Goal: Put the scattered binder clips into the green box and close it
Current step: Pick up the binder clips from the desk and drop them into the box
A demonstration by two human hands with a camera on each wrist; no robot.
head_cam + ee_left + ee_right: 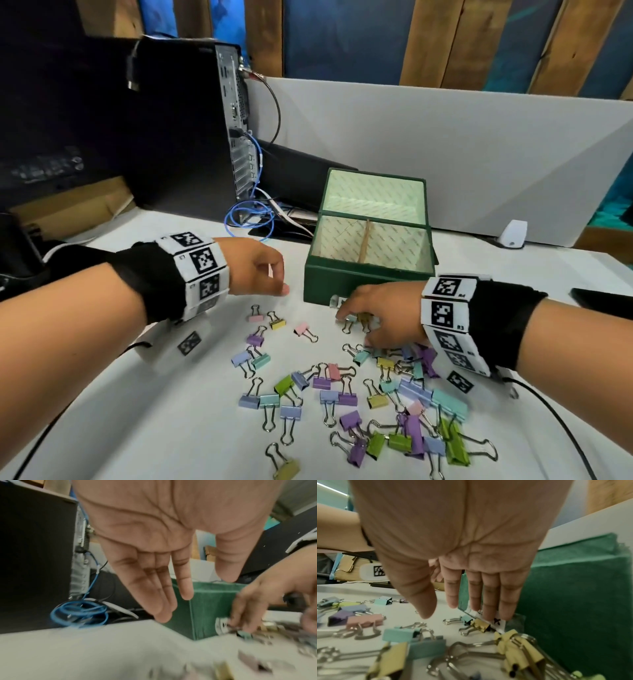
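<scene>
My right hand (380, 317) reaches flat-fingered over the clips (346, 394), fingertips (505, 609) at the box (363, 277) front, gripping nothing. My left hand (255, 269) hovers loose and empty, left of the open box; clips lie scattered below both hands.

Even, soft indoor light, with faint shadows on the white table (154, 428). The head view bows at its edges. Both wrist views blur, worst along their lower edges.
</scene>
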